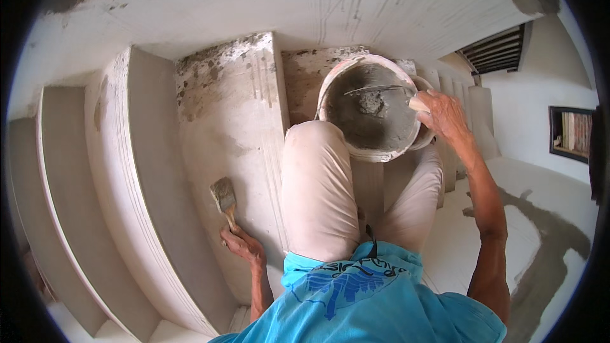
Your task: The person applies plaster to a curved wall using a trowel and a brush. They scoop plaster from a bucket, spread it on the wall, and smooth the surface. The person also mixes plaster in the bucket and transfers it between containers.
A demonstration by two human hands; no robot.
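Observation:
My left hand (244,244) is closed round the handle of a paintbrush (222,195). Its wide bristles look grey with cement and point up and away, over a pale stair tread (213,133). On the other side, my right hand (445,114) grips the wooden handle of a trowel (420,105). The trowel's thin blade reaches into a round bucket (373,156) of wet grey cement (365,124), with a lump of mix beside it. This bucket sits just beyond my knees, its rim smeared with cement. Part of another bucket (424,82) shows behind it.
Stair steps (152,152) run down both sides of me, with sharp edges. A stained wall (254,0) stands along the far side. To the right are a slatted opening (499,47), a small framed opening (570,133) and a pale surface with a wet grey patch (546,248).

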